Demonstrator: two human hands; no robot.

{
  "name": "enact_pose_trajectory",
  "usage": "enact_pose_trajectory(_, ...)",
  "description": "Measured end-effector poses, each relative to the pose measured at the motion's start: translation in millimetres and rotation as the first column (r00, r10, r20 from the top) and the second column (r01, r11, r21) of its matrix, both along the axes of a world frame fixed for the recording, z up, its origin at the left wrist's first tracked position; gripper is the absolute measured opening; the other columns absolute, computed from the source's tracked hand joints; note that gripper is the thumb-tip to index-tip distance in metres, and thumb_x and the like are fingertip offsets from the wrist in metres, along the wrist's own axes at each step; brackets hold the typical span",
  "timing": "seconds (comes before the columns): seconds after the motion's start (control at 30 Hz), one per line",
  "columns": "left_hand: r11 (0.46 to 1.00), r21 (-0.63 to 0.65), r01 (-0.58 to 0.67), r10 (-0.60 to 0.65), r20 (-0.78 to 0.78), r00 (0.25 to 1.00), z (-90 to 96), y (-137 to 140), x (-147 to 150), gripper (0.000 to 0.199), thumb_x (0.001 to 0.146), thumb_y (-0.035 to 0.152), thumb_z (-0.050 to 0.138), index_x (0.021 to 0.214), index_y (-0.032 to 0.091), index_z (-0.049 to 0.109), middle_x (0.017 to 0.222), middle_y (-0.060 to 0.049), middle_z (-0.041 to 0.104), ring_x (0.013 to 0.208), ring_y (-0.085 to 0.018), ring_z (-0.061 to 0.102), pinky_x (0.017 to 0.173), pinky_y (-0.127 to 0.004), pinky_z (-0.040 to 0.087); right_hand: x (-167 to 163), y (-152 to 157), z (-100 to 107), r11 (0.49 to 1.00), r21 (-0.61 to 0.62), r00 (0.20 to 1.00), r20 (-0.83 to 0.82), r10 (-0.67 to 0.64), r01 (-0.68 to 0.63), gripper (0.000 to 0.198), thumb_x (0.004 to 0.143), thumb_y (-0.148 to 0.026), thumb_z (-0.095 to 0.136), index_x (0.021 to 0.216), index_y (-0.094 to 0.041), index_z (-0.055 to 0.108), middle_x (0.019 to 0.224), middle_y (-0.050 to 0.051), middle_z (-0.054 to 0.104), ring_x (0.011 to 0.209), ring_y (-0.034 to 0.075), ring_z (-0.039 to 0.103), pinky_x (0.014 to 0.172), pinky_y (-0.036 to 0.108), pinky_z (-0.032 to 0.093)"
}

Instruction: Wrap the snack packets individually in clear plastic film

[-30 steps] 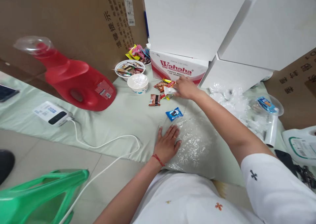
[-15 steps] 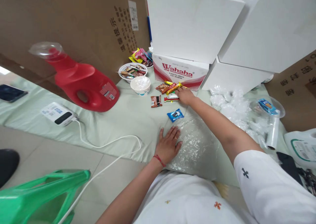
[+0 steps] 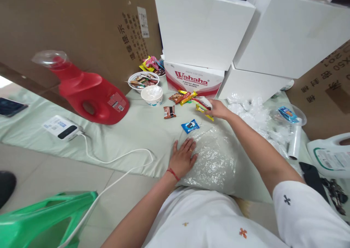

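My right hand [image 3: 218, 108] grips a red-and-white snack packet [image 3: 202, 103], with a yellow wrapped snack [image 3: 204, 113] just beneath it; whether that one is also held I cannot tell. Left of the hand lie yellow and red wrapped bars [image 3: 188, 97] and a brown packet [image 3: 175, 97]. Another brown packet [image 3: 170, 112] rests nearer to me. My left hand [image 3: 182, 157] lies flat with fingers spread on the edge of a clear plastic sheet [image 3: 216, 157]. Just beyond its fingertips is a blue snack packet [image 3: 190, 126].
A white paper bowl [image 3: 152, 95] and a bowl of wrapped sticks [image 3: 143, 81] stand before the Wahaha box [image 3: 193, 81]. A red jug [image 3: 94, 93] is at left, beside a white device [image 3: 60, 127] with a cable. Crumpled plastic [image 3: 254, 116] and a film roll [image 3: 295, 140] lie right.
My right hand has drawn back and to the right from the snack pile, lifting the red-and-white packet. My left hand stays flat on the sheet. The view has shifted slightly.
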State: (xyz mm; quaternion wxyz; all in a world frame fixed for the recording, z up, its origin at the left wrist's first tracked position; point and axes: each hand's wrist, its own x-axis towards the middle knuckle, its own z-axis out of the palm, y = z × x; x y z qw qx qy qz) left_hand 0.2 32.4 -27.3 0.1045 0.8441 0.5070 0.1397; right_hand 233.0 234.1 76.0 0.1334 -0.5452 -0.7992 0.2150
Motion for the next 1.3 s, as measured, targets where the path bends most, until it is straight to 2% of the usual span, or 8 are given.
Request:
enact_pose_trajectory(0.17,1.0,-0.005,0.002,-0.002,0.018,1.0,-1.2,2,0,0.053,0.106,0.041,0.037,0.155,0.025,0.044,0.161,-0.011,0.045,0.151,-0.026,0.04,0.127,-0.061,0.013,43,-77,18,0.939,-0.328,0.97,-0.242,0.023,-0.104,0.042,0.074,-0.034,0.075,0.114,-0.021,0.069,0.095,0.0,0.074,0.079,0.019,0.067,0.07,0.028,0.052)
enact_pose_trajectory(0.27,1.0,-0.009,-0.001,0.001,0.029,1.0,-3.7,3,0,0.053,0.107,0.033,0.03,0.158,0.024,0.039,0.16,-0.01,0.047,0.151,-0.024,0.041,0.127,-0.059,0.013,40,-121,11,0.912,-0.374,0.971,-0.221,0.091,-0.171,0.034,0.074,-0.031,0.073,0.106,-0.02,0.07,0.093,-0.001,0.074,0.082,0.02,0.067,0.07,0.026,0.05)
enact_pose_trajectory(0.37,1.0,-0.016,-0.019,0.019,0.042,0.999,-6.3,4,-1,0.054,0.107,0.028,0.027,0.16,0.022,0.034,0.16,-0.01,0.048,0.151,-0.022,0.041,0.127,-0.058,0.015,23,-147,-7,0.93,-0.328,0.986,-0.074,0.148,-0.164,0.029,0.075,-0.029,0.074,0.103,-0.021,0.069,0.09,0.001,0.073,0.08,0.021,0.066,0.069,0.026,0.046)
enact_pose_trajectory(0.47,0.998,-0.03,-0.063,0.065,0.06,0.996,-7.5,5,-3,0.057,0.104,0.022,0.027,0.161,0.02,0.031,0.16,-0.011,0.048,0.149,-0.021,0.043,0.126,-0.055,0.02,10,-155,-29,0.952,-0.257,0.984,0.025,0.176,-0.164,0.028,0.079,-0.027,0.074,0.106,-0.02,0.07,0.099,0.006,0.074,0.088,0.023,0.066,0.075,0.028,0.046)
enact_pose_trajectory(0.6,0.999,-0.032,-0.042,0.043,0.03,0.999,-6.1,5,-4,0.06,0.1,0.017,0.031,0.159,0.022,0.037,0.16,-0.009,0.048,0.15,-0.022,0.042,0.126,-0.055,0.02,12,-155,-46,0.965,-0.225,0.99,-0.075,0.119,-0.133,0.033,0.084,-0.028,0.072,0.116,-0.019,0.069,0.115,0.01,0.072,0.104,0.025,0.066,0.088,0.031,0.048)
enact_pose_trajectory(0.9,0.999,-0.016,-0.036,0.036,-0.03,0.999,-2.6,5,1,0.051,0.104,0.03,0.034,0.153,0.026,0.047,0.162,-0.008,0.045,0.15,-0.026,0.042,0.125,-0.059,0.021,43,-162,-39,0.956,-0.291,0.979,-0.188,-0.082,0.024,0.027,0.086,-0.03,0.064,0.111,-0.021,0.07,0.092,0.0,0.073,0.082,0.02,0.066,0.073,0.028,0.047)
enact_pose_trajectory(1.1,0.999,-0.001,-0.037,0.037,-0.04,0.999,-3.1,4,1,0.048,0.104,0.03,0.036,0.149,0.027,0.053,0.162,-0.008,0.046,0.149,-0.026,0.043,0.125,-0.06,0.022,40,-177,-37,0.977,-0.196,0.986,-0.126,-0.111,0.085,0.03,0.091,-0.034,0.064,0.118,-0.021,0.068,0.11,0.006,0.072,0.098,0.024,0.065,0.086,0.031,0.047)
enact_pose_trajectory(1.3,1.0,0.019,-0.011,0.012,-0.075,0.997,-3.5,4,0,0.048,0.103,0.028,0.038,0.148,0.031,0.054,0.163,-0.007,0.044,0.15,-0.027,0.041,0.124,-0.061,0.021,13,-183,-41,0.996,-0.086,0.997,0.075,-0.018,0.025,0.045,0.094,-0.043,0.067,0.132,-0.02,0.063,0.127,0.015,0.065,0.117,0.03,0.055,0.099,0.038,0.042)
